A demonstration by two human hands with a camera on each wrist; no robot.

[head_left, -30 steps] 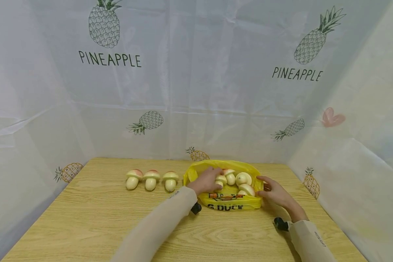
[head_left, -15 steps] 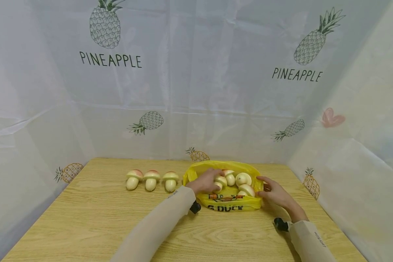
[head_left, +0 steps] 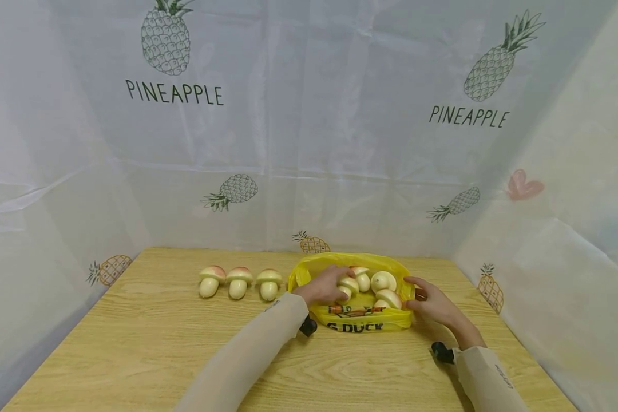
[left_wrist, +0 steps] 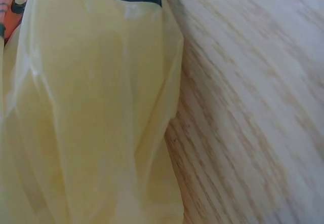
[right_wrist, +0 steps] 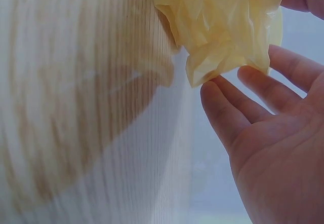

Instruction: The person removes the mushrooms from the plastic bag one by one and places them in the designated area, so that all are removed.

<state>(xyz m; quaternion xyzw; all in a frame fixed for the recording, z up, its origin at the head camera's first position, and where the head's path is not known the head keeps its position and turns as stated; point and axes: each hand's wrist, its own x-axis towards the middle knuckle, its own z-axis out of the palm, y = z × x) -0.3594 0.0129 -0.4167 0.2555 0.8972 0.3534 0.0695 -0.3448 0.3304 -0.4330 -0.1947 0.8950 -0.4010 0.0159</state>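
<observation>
A yellow plastic bag (head_left: 391,323), printed with a duck and dark lettering, lies with its mouth spread wide. Inside it are several toy mushrooms (head_left: 384,281) with pale stems. My left hand (head_left: 321,285) reaches into the bag's left side and grips a mushroom (head_left: 348,287) there. The left wrist view has only the bag's outer wall (left_wrist: 91,107), with that hand out of sight. At the right rim, my right hand (head_left: 435,303) touches the bag with thumb and fingers set apart. Its extended fingers (right_wrist: 217,102) rest against the crumpled yellow plastic in the right wrist view.
Left of the bag, three toy mushrooms (head_left: 238,282) stand in a row on the wooden table (head_left: 149,343). White sheeting (head_left: 340,126) with pineapple prints hangs behind and beside the table. A small black device (head_left: 442,352) sits at my right wrist.
The mushroom under my left hand has shifted slightly right within the bag, now showing more clearly beside my fingers. My right hand has stayed at the rim.
</observation>
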